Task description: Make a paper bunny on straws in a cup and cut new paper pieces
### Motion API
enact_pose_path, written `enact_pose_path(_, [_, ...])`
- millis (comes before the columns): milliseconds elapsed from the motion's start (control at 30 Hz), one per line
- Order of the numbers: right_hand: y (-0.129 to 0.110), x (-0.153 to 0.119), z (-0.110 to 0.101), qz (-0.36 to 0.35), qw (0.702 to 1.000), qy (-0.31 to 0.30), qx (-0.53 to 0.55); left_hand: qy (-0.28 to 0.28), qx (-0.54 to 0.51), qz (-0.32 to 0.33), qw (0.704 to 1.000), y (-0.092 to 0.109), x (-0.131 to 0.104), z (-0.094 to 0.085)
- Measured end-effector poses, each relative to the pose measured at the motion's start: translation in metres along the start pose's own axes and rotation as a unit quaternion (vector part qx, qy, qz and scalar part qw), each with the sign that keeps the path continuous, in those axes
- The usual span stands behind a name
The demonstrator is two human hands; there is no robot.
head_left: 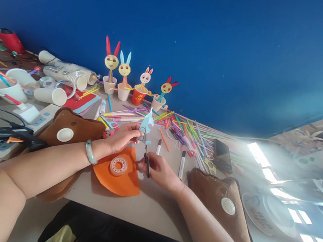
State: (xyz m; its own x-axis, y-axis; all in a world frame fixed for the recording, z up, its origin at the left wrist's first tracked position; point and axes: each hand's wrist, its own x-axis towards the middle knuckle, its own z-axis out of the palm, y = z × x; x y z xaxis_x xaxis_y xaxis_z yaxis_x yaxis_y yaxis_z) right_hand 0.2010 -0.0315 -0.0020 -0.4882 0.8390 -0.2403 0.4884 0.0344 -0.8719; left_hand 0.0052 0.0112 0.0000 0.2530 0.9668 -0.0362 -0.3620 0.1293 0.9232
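Light blue paper (147, 122) with a jagged cut outline is pinched upright between the fingers of my left hand (126, 135). My right hand (162, 170) grips a pair of scissors (147, 162) by its dark handles, blades pointing up toward the paper's lower edge. A small blue scrap shows beside the blades; whether it is still joined to the paper I cannot tell. Below both hands lies a sheet of orange paper (126, 186), with a roll of clear tape (118, 166) resting on it.
Several rabbit-faced cup figures (123, 91) stand along the blue wall. Colourful sticks (182, 129) are scattered before them. Brown plush cushions (214, 191) flank the work area. White cups (50, 95), a power strip (44, 117) and a black glue gun (25, 137) lie left; a phone (222, 156) and markers (182, 165) right.
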Motion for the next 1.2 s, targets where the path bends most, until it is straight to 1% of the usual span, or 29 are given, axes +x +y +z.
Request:
enact_pose_path(433, [-0.015, -0.005, -0.003, -0.003, 1.000, -0.001, -0.004, -0.023, 0.020, -0.010, 0.999, 0.002, -0.001, 0.000])
enact_pose_path(633, [-0.014, -0.004, -0.002, -0.024, 1.000, 0.002, -0.002, -0.024, 0.027, -0.017, 0.999, 0.002, -0.002, 0.000])
enact_pose_path(833, [-0.011, -0.003, -0.002, -0.041, 0.999, 0.006, -0.007, -0.035, 0.032, -0.022, 0.999, 0.003, -0.004, -0.001])
enact_pose_path(1200, [-0.010, -0.003, -0.002, -0.048, 0.999, 0.012, -0.004, -0.032, 0.028, -0.027, 0.999, 0.002, -0.005, -0.001])
